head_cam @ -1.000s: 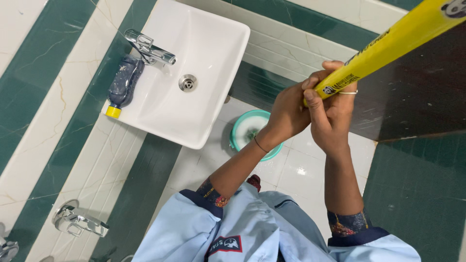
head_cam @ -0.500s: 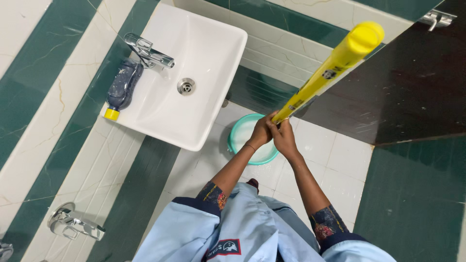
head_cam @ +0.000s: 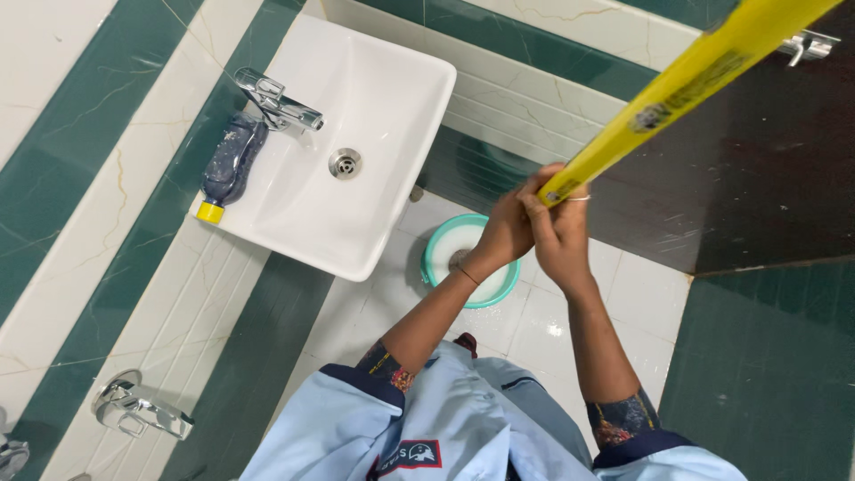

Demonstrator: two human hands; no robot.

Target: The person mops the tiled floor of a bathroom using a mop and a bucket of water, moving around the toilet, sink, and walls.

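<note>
1. A white rectangular ceramic basin [head_cam: 356,142] juts from the green-and-white tiled wall [head_cam: 107,178]; its front corner overhangs the floor just beside a round teal plastic bucket [head_cam: 438,245].
2. Open white floor tiles [head_cam: 623,294] run between the bucket and a dark brown door panel [head_cam: 766,160], and the person stands in this narrow strip.
3. A long yellow plastic pole handle [head_cam: 695,76] slants from the hands up to the top right edge, passing in front of the door; its lower end is hidden behind the hands.
4. The left hand [head_cam: 506,227] wraps the pole's lower part, fingers curled tight around it, directly above the bucket.
5. The right hand [head_cam: 559,233] grips the same spot, pressed against the left, fingers closed on the pole.
6. Both forearms reach forward and converge, bare to the elbows, out of pale blue uniform sleeves [head_cam: 356,419].
7. On the basin's rim a chrome tap [head_cam: 278,102] stands touching a dark blue plastic bottle with a yellow cap [head_cam: 230,165] that lies on its side.
8. Another chrome tap [head_cam: 138,408] sticks out low on the wall, well apart from the hands.
</note>
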